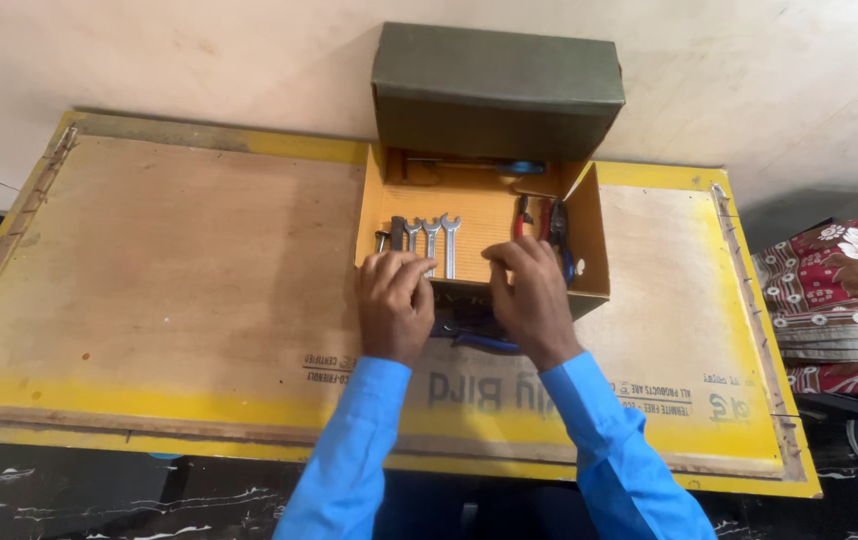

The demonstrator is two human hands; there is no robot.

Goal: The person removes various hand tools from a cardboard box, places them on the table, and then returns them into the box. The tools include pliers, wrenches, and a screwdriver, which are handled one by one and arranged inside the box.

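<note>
Spanners (432,243) just beyond both hands (464,300).

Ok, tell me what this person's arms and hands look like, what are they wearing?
Both arms are covered by long bright blue sleeves ending at the wrists, plain with no visible pattern or markings. The left hand and right hand are bare: no gloves, and no rings, watch or bracelet can be seen from this head view.

Hands (459,300) hide box's (589,240) front edge, perhaps blue-handled tool (484,343).
</note>
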